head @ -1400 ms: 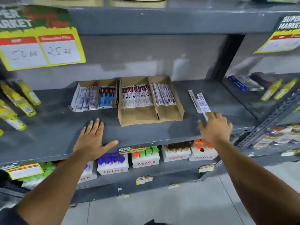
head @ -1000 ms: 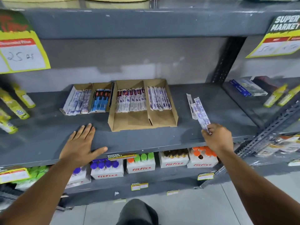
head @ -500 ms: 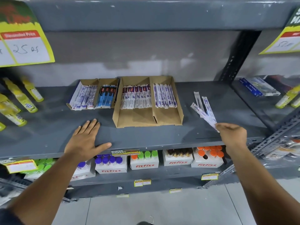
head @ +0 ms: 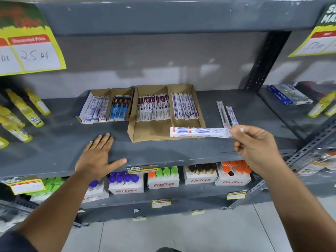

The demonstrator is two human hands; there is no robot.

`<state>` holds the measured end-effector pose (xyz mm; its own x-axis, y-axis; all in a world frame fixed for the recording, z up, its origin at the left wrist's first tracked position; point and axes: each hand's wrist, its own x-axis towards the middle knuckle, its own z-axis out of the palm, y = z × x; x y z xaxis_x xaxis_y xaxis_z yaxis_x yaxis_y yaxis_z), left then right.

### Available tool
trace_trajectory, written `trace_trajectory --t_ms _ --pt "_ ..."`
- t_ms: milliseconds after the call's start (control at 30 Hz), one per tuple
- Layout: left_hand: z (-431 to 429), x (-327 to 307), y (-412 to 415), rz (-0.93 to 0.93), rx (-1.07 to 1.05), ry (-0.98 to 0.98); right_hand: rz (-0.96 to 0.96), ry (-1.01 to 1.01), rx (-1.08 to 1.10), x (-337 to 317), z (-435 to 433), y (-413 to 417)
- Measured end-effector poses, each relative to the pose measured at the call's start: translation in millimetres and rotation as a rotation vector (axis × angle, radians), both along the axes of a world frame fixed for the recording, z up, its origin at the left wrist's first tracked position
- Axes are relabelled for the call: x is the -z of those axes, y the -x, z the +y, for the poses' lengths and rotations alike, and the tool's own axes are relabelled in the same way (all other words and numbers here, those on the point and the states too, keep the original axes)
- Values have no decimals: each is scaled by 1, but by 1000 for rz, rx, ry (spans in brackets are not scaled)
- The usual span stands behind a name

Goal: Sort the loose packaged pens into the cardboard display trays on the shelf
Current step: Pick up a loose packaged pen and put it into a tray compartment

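Observation:
My right hand (head: 254, 146) pinches one end of a white packaged pen (head: 198, 132) with red and blue print, holding it level above the front right of the large cardboard tray (head: 156, 131). That tray has two compartments with rows of packaged pens. A smaller cardboard tray (head: 101, 91) to its left holds white and blue packs. Two loose packaged pens (head: 227, 113) lie on the grey shelf (head: 163, 151) right of the large tray. My left hand (head: 98, 157) rests flat on the shelf's front edge, fingers spread.
Yellow bottles (head: 23, 113) lie at the shelf's left end. Fitfizz boxes (head: 163, 180) with coloured caps fill the shelf below. A black upright post (head: 263, 59) divides off the neighbouring bay, which holds a blue box (head: 289, 95). Yellow price signs (head: 31, 50) hang above.
My right hand has lifted one packaged pen off the loose pile and swung it level toward the large tray. Two packs stay on the shelf. My left hand has not moved.

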<state>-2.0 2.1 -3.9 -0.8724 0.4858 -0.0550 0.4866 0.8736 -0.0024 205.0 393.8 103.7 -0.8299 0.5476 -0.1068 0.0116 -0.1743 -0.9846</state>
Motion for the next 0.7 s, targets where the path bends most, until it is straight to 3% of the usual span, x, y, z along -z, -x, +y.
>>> trace_trajectory --t_ms 333,700 --pt "0 0 -2 15 3 -29 -6 21 3 -11 -15 3" --pt "2 -3 -2 -14 -1 -2 -3 208 -34 -7 -27 18"
